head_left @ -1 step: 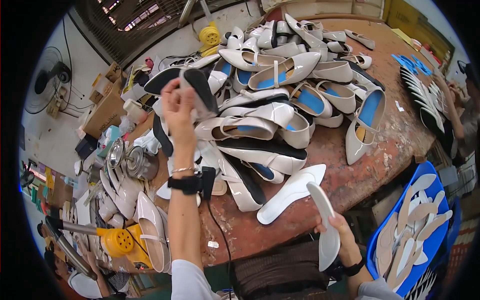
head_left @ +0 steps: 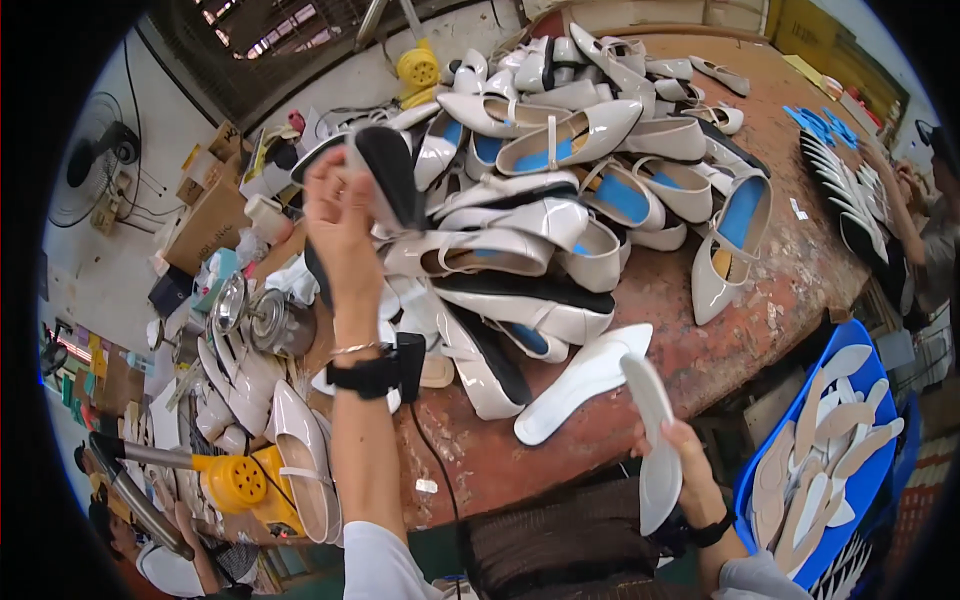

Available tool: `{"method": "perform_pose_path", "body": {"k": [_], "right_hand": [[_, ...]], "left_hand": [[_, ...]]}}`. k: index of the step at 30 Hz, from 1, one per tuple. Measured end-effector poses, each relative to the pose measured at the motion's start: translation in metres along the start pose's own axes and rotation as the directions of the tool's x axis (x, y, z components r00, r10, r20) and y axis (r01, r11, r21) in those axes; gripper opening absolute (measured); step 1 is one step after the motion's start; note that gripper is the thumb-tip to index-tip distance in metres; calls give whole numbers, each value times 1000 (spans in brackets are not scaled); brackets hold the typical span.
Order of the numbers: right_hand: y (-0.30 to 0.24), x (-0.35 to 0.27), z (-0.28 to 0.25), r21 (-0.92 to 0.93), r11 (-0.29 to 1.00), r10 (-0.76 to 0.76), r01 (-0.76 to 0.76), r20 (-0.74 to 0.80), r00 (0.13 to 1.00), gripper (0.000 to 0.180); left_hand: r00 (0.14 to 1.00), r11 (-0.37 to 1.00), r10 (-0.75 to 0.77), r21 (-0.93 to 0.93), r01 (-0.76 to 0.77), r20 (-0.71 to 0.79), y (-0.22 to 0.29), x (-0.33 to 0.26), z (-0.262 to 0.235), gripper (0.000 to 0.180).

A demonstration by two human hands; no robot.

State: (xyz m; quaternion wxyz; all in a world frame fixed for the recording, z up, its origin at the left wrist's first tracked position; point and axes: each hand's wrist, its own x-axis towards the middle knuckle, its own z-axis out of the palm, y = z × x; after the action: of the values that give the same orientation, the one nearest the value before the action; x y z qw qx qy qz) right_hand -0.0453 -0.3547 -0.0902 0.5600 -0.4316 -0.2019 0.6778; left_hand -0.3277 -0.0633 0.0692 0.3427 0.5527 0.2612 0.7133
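My left hand (head_left: 338,205) is closed around a pale patent shoe, its black sole (head_left: 390,178) turned toward the right. This shoe is slightly blurred and held over the left side of a pile of glossy off-white strap shoes (head_left: 530,295). In my right hand (head_left: 690,465), a slim white insole (head_left: 655,435) stands roughly upright in front of the table's near edge, pinched between thumb and fingers. Just left of that insole, a white sole-shaped piece (head_left: 580,385) lies flat on the worn reddish table (head_left: 740,330).
A blue basket (head_left: 745,470) of beige and white insoles stands at lower right. Yellow blower-like tools (head_left: 235,485) sit at lower left, near metal pots (head_left: 280,322). Blue strips (head_left: 825,127) lie at the far right, beside another person's arm (head_left: 905,215).
My left hand and the shoe in it have shifted a little to the left. The insole in my right hand has moved slightly up and right.
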Motion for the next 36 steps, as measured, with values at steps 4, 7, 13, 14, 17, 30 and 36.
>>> {"method": "perform_pose_path", "body": {"k": [4, 7, 13, 14, 17, 30, 36], "right_hand": [[-14, 6, -4, -29, 999, -30, 27, -105, 994, 58], [-23, 7, 3, -152, 983, -135, 107, -191, 972, 72], [-14, -1, 15, -432, 891, -146, 142, 25, 989, 66], [-12, -5, 20, -435, 893, -127, 117, 8, 992, 66], [-8, -12, 32, -798, 462, -249, 387, 302, 920, 49], [82, 31, 116, -593, -31, -143, 805, 800, 583, 18], [122, 36, 140, -611, 138, -140, 780, 768, 626, 17]], "left_hand": [[981, 981, -44, 195, 7, 189, 128, -53, 41, 56], [798, 719, -251, 657, -224, 547, 149, -135, 23, 81], [787, 406, -596, 905, 127, 157, 58, -308, -3, 48], [764, 355, -637, 919, 173, 102, 47, -325, -4, 53], [834, 396, -535, 912, 109, 133, 60, -337, -8, 57], [918, 639, -383, 748, 180, 106, 60, -356, -165, 122], [910, 688, -392, 700, 192, 136, 56, -353, -166, 142]]}}
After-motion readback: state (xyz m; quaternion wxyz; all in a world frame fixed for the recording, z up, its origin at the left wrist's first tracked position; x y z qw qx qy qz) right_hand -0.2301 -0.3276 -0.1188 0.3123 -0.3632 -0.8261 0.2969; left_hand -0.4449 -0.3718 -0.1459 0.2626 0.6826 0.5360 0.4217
